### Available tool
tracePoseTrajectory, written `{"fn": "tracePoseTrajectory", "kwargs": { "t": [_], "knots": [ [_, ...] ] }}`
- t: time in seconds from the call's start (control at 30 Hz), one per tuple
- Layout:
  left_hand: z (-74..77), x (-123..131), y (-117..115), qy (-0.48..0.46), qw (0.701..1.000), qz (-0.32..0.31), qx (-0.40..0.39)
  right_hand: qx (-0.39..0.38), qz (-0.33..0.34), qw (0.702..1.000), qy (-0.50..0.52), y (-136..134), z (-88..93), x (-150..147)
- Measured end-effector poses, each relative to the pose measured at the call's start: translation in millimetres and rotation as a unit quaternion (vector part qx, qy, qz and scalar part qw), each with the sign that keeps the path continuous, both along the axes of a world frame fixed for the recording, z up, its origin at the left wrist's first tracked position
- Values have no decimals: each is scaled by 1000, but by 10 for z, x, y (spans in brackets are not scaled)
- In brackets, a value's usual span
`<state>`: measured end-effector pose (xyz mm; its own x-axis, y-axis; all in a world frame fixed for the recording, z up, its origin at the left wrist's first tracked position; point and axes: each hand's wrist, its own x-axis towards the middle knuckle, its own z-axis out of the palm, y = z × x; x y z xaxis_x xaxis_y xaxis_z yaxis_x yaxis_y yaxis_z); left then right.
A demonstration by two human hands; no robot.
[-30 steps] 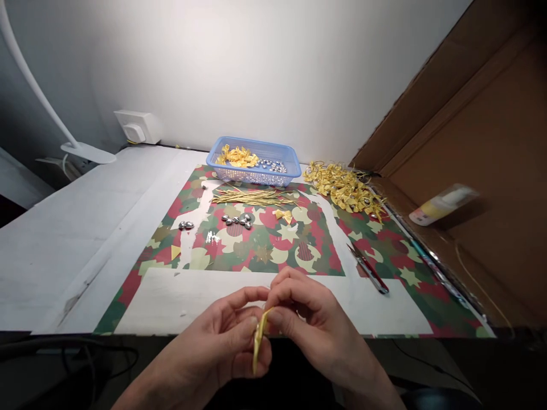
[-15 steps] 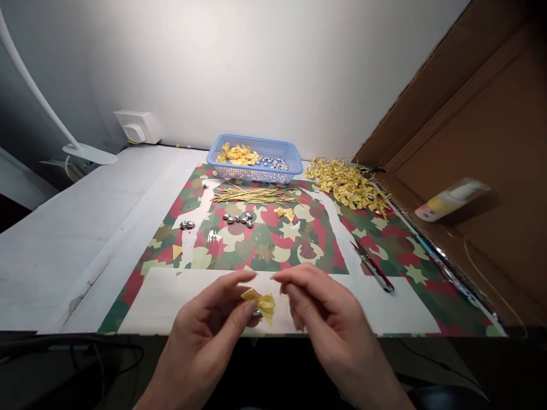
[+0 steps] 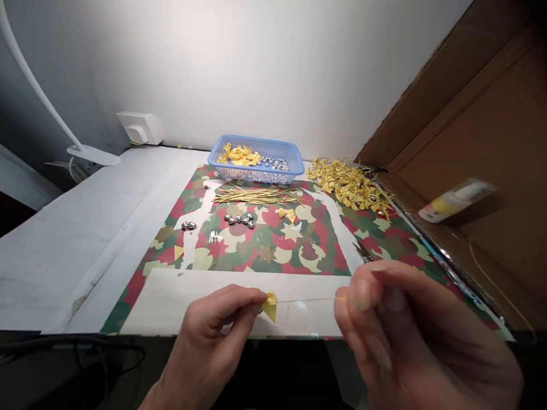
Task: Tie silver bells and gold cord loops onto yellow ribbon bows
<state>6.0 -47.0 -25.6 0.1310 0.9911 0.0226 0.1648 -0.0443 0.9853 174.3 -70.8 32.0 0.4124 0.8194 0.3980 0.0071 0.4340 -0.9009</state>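
My left hand pinches a small yellow ribbon bow above the white strip at the front of the table. A bit of something silver shows under its fingertips, mostly hidden. From the bow a thin gold cord runs straight to the right, its far end between the closed fingers of my right hand. Behind that hand, a pair of thread snips is largely covered, only the blades showing. Another yellow bow and several silver beads lie farther back on the patterned sheet.
A blue basket holds yellow bows and silver beads. In front of it lies a bundle of gold cords. Finished-looking bows with cords form a pile at the right, near a cardboard wall and a bottle.
My right hand has moved right and closer to the camera, drawing the gold cord out straight from the bow. My left hand keeps its pinch on the bow, now covering more of it.
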Motion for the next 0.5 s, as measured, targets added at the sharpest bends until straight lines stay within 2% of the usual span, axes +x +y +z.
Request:
{"fn": "tracePoseTrajectory", "kwargs": {
  "t": [0.07,0.2,0.4,0.5],
  "knots": [
    [0,7,66,49,998,-26,22,-17,15,999,24,84,-68,22],
    [-48,13,231,138,981,-60,120,-43,98,993,59,281,-307,130],
    [-153,37,349,172,974,-24,147,-95,133,985,52,474,-594,220],
    [-71,38,350,143,982,1,126,-132,133,982,-2,466,-678,216]
  ]
}}
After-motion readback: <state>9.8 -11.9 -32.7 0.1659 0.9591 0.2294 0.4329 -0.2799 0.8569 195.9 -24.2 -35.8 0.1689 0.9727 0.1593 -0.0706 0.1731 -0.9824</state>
